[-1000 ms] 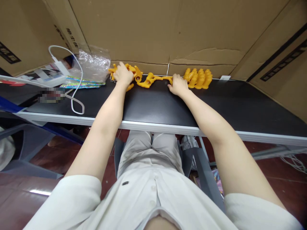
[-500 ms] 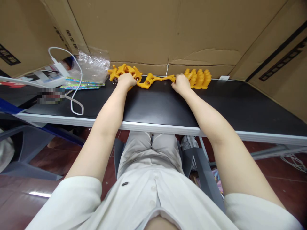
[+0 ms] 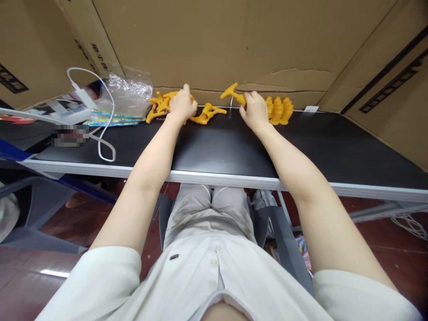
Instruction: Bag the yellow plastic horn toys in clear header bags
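Note:
Orange plastic parts lie along the far edge of a black table (image 3: 214,147). My left hand (image 3: 182,105) rests closed on a loose pile of orange parts (image 3: 159,105) at the left. What its fingers hold is hidden. One orange part (image 3: 207,113) lies flat between my hands. My right hand (image 3: 254,109) pinches a single orange part (image 3: 231,93) and holds it tilted up off the table. Right of that hand stands a neat row of orange parts (image 3: 279,109).
Cardboard sheets (image 3: 214,40) wall the table at the back and right. At the left lie a clear plastic bag (image 3: 129,91), colourful packets (image 3: 110,118), and a white charger with cable (image 3: 100,111). A grey chair (image 3: 33,209) stands below left.
My right hand has lifted one orange part off the table and raised it. My left hand shifted slightly right over the left pile.

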Demonstrator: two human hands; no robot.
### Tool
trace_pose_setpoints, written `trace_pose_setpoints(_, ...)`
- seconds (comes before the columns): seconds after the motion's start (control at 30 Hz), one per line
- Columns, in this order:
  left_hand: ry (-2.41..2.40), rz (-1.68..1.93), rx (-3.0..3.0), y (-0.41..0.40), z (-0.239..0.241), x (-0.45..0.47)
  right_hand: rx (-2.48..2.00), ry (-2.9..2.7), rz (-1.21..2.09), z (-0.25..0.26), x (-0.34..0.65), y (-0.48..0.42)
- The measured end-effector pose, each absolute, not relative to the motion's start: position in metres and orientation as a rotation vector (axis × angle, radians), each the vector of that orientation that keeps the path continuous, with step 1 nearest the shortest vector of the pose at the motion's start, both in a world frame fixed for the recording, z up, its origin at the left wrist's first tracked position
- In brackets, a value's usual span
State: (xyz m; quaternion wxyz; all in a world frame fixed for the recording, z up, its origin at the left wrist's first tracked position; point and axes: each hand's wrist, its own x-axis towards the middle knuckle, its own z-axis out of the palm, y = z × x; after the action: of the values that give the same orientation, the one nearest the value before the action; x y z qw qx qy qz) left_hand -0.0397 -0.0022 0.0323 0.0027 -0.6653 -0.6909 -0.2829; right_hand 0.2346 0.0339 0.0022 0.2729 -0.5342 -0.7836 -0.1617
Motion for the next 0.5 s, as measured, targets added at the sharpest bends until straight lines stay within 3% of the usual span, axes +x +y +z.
trace_pose_setpoints(0.2, -1.692, -0.825, -2.400, -0.012, 0.029, -0.014, -1.158, -2.239, -0.449, 0.007, 0.222, 0.022)
trace_pose_setpoints(0.5, -1.817, -0.813, -2.342, -0.018, 0.032, -0.015, -1.221, -2.409, -0.372, 0.024, 0.214, -0.005)
